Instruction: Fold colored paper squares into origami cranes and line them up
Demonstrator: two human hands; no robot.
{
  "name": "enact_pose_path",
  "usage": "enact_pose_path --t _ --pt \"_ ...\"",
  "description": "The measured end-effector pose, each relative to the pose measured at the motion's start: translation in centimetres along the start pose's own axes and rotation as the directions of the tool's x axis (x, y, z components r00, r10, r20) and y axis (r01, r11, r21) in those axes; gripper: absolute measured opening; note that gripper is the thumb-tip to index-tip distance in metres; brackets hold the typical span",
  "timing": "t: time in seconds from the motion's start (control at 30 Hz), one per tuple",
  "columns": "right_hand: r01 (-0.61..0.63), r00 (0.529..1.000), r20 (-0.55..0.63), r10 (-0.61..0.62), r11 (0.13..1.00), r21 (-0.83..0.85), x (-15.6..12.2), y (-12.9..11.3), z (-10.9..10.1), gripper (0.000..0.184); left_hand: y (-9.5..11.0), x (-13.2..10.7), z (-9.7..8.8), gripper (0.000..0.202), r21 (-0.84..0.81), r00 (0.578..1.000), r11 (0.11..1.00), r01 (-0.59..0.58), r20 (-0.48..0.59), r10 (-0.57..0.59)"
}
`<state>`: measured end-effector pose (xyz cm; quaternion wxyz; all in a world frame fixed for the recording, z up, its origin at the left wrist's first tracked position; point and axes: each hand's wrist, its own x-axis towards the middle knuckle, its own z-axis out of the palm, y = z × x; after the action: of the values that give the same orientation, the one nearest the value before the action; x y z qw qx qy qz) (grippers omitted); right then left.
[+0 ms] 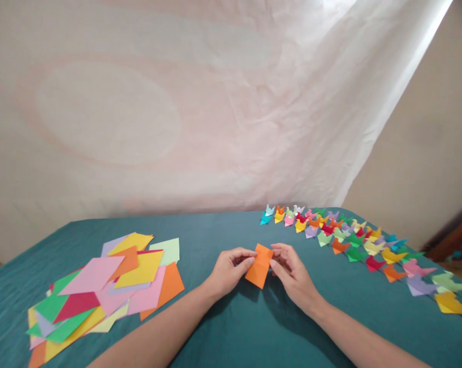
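Bare forearms [150,329] lie nearest, slanting in from below the grip on either side. Left hand [234,270] pinches the left edge of a small orange piece of folded paper [259,267] between thumb and fingertips; right hand [292,276] pinches its right edge, thumb in front and the other fingers curled beyond. Held between the two hands, the folded paper is tilted, its lower corner pointing down over a dark teal cloth-covered table [223,230].

Well to the left of the grip spreads a loose, overlapping pile of flat paper sheets [111,296] in pink, yellow, green, red, orange and lilac. Right of the grip, diagonal rows of small multicoloured folded-paper birds [355,240] run from beyond the hands towards the near right, ending with a yellow bird [452,303]. Behind everything hangs a pale pinkish fabric sheet [215,128], creased towards the right.
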<state>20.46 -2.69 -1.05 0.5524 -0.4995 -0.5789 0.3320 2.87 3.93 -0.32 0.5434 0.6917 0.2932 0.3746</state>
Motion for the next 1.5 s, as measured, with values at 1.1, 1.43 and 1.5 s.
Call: enact_pose_path --t 1.1,1.43,1.5 --pt "0.035 0.997 0.066 -0.031 0.998 -0.051 0.1 0.2 -0.2 0.021 0.1 0.0 -0.1 0.037 -0.089 0.997 0.994 0.068 0.044 -0.064" --pt "0.201 0.979 0.013 -0.202 0.961 -0.190 0.3 0.2 -0.4 0.017 -0.5 0.1 -0.3 0.033 -0.047 0.999 0.998 0.044 0.034 -0.043" --pt "0.218 0.975 0.004 -0.222 0.954 -0.207 0.3 0.3 -0.4 0.016 -0.6 0.2 -0.2 0.031 -0.048 0.999 0.998 0.043 0.031 -0.042"
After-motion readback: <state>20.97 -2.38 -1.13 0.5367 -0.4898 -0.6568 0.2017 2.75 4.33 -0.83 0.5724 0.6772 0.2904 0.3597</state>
